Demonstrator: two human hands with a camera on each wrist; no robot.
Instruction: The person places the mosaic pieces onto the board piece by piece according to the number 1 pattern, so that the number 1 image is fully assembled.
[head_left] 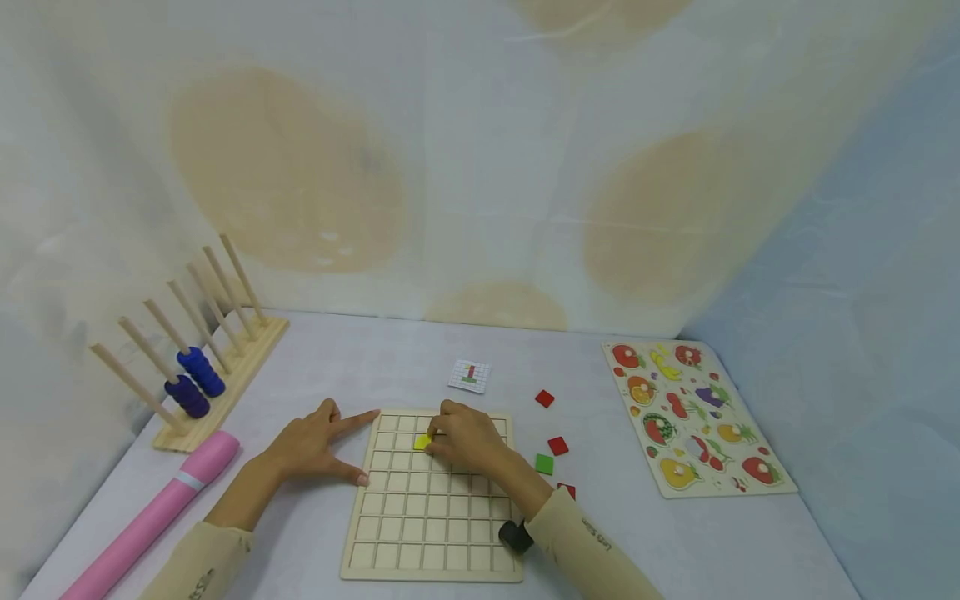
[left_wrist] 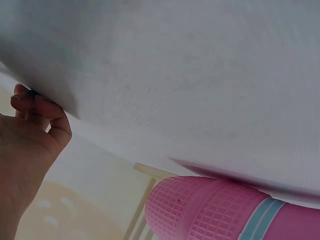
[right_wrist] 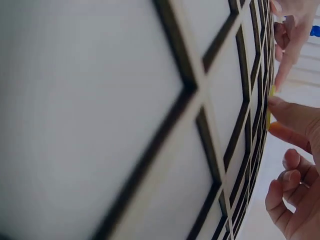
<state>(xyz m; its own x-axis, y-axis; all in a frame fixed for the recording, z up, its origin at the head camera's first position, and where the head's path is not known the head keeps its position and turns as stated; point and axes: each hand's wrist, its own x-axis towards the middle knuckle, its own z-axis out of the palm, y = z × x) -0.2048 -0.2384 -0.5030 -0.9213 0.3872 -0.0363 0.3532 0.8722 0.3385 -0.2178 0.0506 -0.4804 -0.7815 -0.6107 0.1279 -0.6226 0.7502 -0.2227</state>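
Observation:
A wooden grid board (head_left: 390, 554) lies flat on the table in front of me. My right hand (head_left: 468, 437) pinches a yellow square tile (head_left: 422, 442) between thumb and fingertips, over a cell in an upper row. In the right wrist view the yellow tile (right_wrist: 270, 107) stands out at the board's surface, thumb and finger on it. My left hand (head_left: 311, 446) is at the board's left side, its straight index finger by the top left corner and its thumb on the left edge. The left wrist view shows that hand's other fingers (left_wrist: 42, 112) curled in.
Red tiles (head_left: 558, 446) and a green tile (head_left: 544, 464) lie right of the board. A small pattern card (head_left: 469, 376) sits behind it. A peg stand (head_left: 255, 350) with blue rings and a pink roll (head_left: 150, 521) are at left, a fruit puzzle (head_left: 697, 417) at right.

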